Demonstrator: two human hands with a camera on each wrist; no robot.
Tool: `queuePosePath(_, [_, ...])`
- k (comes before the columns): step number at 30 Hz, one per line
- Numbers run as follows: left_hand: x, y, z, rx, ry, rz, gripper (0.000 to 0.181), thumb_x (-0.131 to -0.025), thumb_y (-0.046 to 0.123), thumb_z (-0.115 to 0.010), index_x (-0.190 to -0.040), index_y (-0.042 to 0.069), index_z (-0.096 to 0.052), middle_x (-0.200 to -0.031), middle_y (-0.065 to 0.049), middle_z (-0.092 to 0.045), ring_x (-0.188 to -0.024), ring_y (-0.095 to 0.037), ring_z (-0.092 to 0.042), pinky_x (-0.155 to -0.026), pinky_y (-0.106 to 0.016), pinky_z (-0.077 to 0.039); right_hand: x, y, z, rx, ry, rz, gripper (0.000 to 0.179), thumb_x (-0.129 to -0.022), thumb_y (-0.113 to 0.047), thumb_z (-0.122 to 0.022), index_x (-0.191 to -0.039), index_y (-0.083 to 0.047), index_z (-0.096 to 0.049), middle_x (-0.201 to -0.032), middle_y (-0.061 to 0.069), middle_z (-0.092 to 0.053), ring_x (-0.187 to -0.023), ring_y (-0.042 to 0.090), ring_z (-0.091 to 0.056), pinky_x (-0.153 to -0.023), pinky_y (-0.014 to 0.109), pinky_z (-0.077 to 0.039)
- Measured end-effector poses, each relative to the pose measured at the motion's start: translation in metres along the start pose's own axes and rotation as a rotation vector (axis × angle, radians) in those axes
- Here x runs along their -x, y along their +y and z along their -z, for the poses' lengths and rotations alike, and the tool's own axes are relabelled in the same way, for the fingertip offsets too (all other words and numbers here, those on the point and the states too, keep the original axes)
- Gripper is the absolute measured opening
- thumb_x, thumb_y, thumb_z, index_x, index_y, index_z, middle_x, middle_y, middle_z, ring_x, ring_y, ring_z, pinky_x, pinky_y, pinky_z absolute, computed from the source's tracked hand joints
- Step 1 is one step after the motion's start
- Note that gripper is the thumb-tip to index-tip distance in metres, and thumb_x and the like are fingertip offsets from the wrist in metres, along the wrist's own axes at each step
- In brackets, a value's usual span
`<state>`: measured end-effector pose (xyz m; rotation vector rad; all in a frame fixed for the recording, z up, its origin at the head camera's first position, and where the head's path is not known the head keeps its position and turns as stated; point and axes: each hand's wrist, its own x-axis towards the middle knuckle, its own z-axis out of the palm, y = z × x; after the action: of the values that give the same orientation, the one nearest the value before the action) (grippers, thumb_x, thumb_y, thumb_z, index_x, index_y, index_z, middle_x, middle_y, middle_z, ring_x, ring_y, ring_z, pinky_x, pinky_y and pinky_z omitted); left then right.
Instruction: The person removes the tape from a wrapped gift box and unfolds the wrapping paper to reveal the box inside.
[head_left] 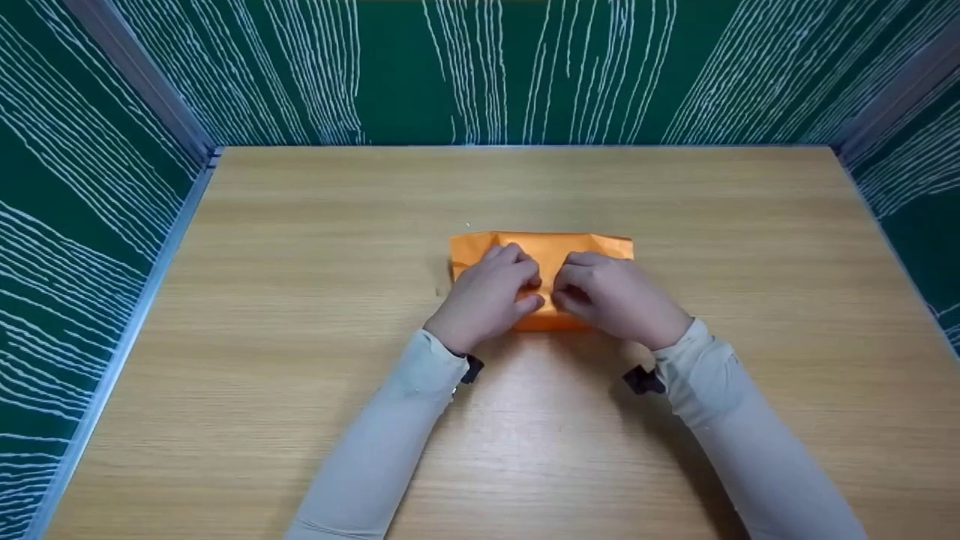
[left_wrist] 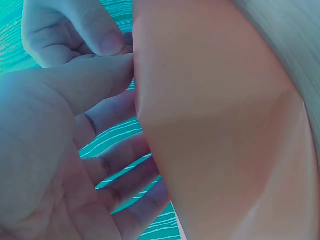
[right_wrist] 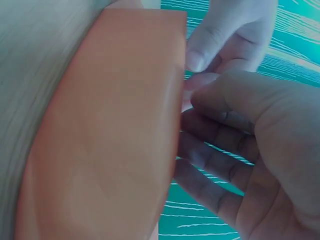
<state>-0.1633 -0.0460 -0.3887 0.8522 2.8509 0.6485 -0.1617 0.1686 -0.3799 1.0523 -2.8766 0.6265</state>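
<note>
An orange paper packet [head_left: 547, 246], oblong and with creased ends, lies across the middle of the wooden table. My left hand [head_left: 489, 297] is over its left half, fingertips and thumb bent down to the paper near the middle. From the other side my right hand [head_left: 619, 295] meets it there, thumb and forefinger close together at the paper. The left wrist view shows the packet's smooth orange side [left_wrist: 210, 90], with thumb and fingers along its upper edge. Both thumbs come near each other in the right wrist view, where the packet's side [right_wrist: 115, 100] fills the left. What lies inside is hidden.
The light wooden table [head_left: 262, 300] surrounds the packet. Green panels with white wavy lines [head_left: 397, 75] stand behind the table and at both sides. A dark wrist strap piece [head_left: 643, 379] hangs under the right wrist.
</note>
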Motion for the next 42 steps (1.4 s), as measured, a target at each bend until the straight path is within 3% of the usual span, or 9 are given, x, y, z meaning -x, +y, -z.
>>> queuePosePath(7, [0.001, -0.001, -0.001, 0.036, -0.014, 0.023, 0.023, -0.100, 0.036, -0.069, -0.109, 0.016, -0.067, -0.112, 0.001, -0.054, -0.107, -0.018, -0.046, -0.086, -0.030, -0.045, -0.005, 0.002, 0.002, -0.045, -0.027, -0.061, 0.007, -0.093, -0.015, -0.077, -0.100, -0.013, -0.076, -0.091, 0.000, -0.066, -0.080, 0.019, -0.060, -0.080, 0.034, -0.057])
queuePosePath(18, [0.001, 0.000, -0.001, 0.015, -0.007, 0.029, 0.025, -0.100, 0.039, -0.069, -0.110, 0.017, -0.066, -0.111, 0.002, -0.052, -0.105, -0.018, -0.046, -0.084, -0.030, -0.046, -0.011, 0.002, 0.007, -0.080, -0.050, -0.128, 0.013, -0.093, -0.017, -0.078, -0.105, -0.013, -0.076, -0.093, 0.000, -0.068, -0.081, 0.019, -0.062, -0.083, 0.036, -0.058])
queuePosePath(25, [0.002, 0.000, -0.002, -0.004, 0.018, -0.007, 0.022, -0.101, 0.036, -0.068, -0.108, 0.015, -0.066, -0.115, 0.000, -0.055, -0.109, -0.021, -0.050, -0.083, -0.032, -0.048, -0.011, 0.006, 0.008, -0.086, -0.069, -0.092, 0.007, -0.096, -0.014, -0.074, -0.102, -0.011, -0.075, -0.095, 0.003, -0.069, -0.083, 0.021, -0.062, -0.082, 0.037, -0.059])
queuePosePath(32, [0.003, 0.001, -0.001, -0.010, -0.001, 0.001, 0.024, -0.101, 0.038, -0.066, -0.109, 0.015, -0.065, -0.114, 0.001, -0.054, -0.106, -0.020, -0.048, -0.081, -0.030, -0.047, -0.002, 0.006, 0.011, -0.008, -0.164, 0.058, 0.035, -0.089, -0.008, -0.081, -0.123, -0.012, -0.074, -0.107, 0.005, -0.069, -0.093, 0.022, -0.060, -0.087, 0.036, -0.057])
queuePosePath(35, [0.003, 0.001, -0.001, -0.013, -0.006, 0.008, 0.026, -0.102, 0.038, -0.066, -0.112, 0.015, -0.066, -0.114, 0.001, -0.054, -0.107, -0.019, -0.047, -0.083, -0.030, -0.047, 0.000, 0.005, 0.011, 0.042, -0.159, 0.112, 0.036, -0.086, -0.006, -0.083, -0.120, -0.012, -0.076, -0.106, 0.006, -0.067, -0.092, 0.022, -0.059, -0.085, 0.035, -0.057])
queuePosePath(42, [0.002, 0.000, -0.001, -0.008, -0.012, 0.015, 0.028, -0.101, 0.040, -0.066, -0.114, 0.016, -0.066, -0.115, 0.001, -0.054, -0.106, -0.019, -0.047, -0.083, -0.030, -0.047, -0.002, 0.003, 0.010, 0.050, -0.127, 0.143, 0.026, -0.085, -0.014, -0.086, -0.111, -0.011, -0.081, -0.101, 0.006, -0.069, -0.089, 0.021, -0.061, -0.084, 0.035, -0.058])
